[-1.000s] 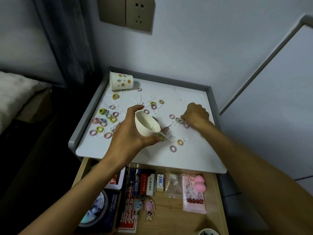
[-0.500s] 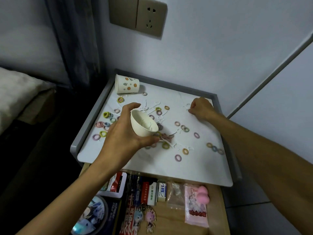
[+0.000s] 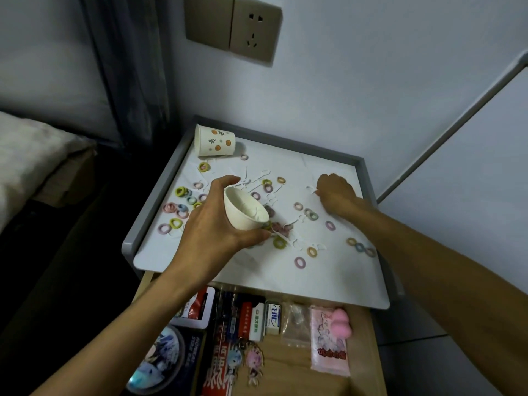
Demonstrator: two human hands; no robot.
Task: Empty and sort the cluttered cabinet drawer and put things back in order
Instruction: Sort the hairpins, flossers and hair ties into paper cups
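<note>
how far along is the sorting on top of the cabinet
Roughly midway. Done: some white picks seem to lie in the plain cup. In hand: the left hand holds that cup; the right hand seems to pinch another pick. Left: many hair ties and picks scattered on the cabinet top, the patterned cup on its side, the drawer open.

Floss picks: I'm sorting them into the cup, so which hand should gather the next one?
Right. The right hand pinches a floss pick; the left hand is busy gripping the white paper cup.
</note>
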